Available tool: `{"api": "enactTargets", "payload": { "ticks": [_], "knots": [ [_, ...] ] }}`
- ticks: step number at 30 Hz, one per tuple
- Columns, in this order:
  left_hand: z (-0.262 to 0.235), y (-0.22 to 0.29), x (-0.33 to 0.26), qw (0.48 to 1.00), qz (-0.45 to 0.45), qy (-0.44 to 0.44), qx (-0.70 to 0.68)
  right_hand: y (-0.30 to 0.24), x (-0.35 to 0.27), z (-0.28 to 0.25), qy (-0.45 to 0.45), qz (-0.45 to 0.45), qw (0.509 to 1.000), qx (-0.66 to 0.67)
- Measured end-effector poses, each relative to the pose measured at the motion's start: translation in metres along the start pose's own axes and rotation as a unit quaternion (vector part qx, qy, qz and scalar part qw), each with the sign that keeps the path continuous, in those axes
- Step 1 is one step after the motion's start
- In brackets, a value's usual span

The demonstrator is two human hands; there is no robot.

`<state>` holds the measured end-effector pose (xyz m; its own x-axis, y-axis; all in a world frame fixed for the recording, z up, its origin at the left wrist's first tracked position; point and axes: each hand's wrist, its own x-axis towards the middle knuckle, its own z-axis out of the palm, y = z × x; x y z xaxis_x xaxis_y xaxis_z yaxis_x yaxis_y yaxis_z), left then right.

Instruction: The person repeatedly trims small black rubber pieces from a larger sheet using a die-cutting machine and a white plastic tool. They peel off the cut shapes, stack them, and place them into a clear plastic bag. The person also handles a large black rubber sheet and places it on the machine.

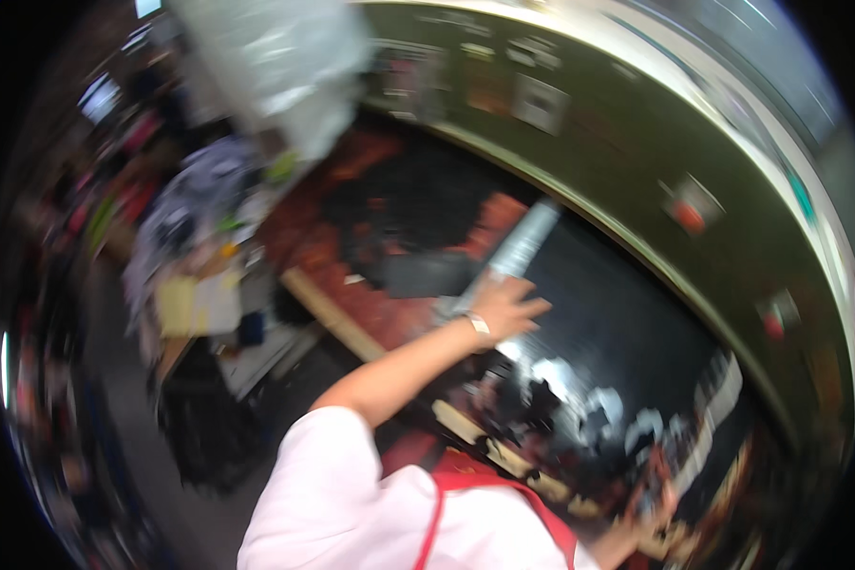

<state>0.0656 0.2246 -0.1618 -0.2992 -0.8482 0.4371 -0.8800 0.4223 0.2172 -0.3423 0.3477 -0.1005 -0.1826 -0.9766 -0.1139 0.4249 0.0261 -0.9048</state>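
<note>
My left hand [509, 306] is over a smooth black sheet [608, 285] with its fingers spread. It wears a pale band on the wrist. Just beyond it, a pale grey strip [521, 245] lies slantwise at the sheet's left end; whether the hand touches it I cannot tell. Lower right, my right hand [657, 505] is smeared by motion. Something dark and reddish shows by its fingers, too blurred to name. Close to that hand runs a whitish strip [708, 427] across the sheet's right end. Dark scraps [546, 404] and bright glare cover the near part.
A reddish tabletop [342, 275] holds a heap of black pieces [408, 204] at the left. Behind the table stands a dark green panel [627, 133] with things fixed on it. Translucent plastic sheeting [275, 66] hangs at upper left, above piled cloth [204, 185].
</note>
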Motion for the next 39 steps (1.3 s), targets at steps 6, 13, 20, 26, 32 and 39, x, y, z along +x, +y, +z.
{"api": "enactTargets", "payload": {
  "ticks": [6, 13, 20, 26, 32, 39],
  "knots": [
    [0.007, 0.007, -0.013, 0.988, -0.115, 0.039, -0.094, 0.05, 0.06, 0.132, -0.14, -0.04, 0.971, -0.188],
    [0.006, 0.002, -0.007, 0.984, -0.126, 0.017, -0.127, 0.14, 0.107, 0.242, -0.071, -0.162, 0.828, -0.532],
    [0.021, -0.011, 0.027, 0.981, -0.139, 0.023, -0.13, 0.146, 0.152, 0.231, -0.107, -0.211, 0.813, -0.532],
    [0.004, -0.034, 0.049, 0.961, -0.181, 0.084, -0.19, 0.035, 0.237, 0.124, 0.176, -0.287, 0.875, -0.348],
    [0.008, -0.031, 0.034, 0.928, -0.331, -0.14, -0.105, -0.053, 0.311, 0.047, 0.312, -0.355, 0.683, -0.557],
    [0.05, -0.046, 0.082, 0.938, -0.339, -0.036, -0.057, -0.029, 0.313, 0.037, 0.308, -0.359, 0.72, -0.507]
  ]
}}
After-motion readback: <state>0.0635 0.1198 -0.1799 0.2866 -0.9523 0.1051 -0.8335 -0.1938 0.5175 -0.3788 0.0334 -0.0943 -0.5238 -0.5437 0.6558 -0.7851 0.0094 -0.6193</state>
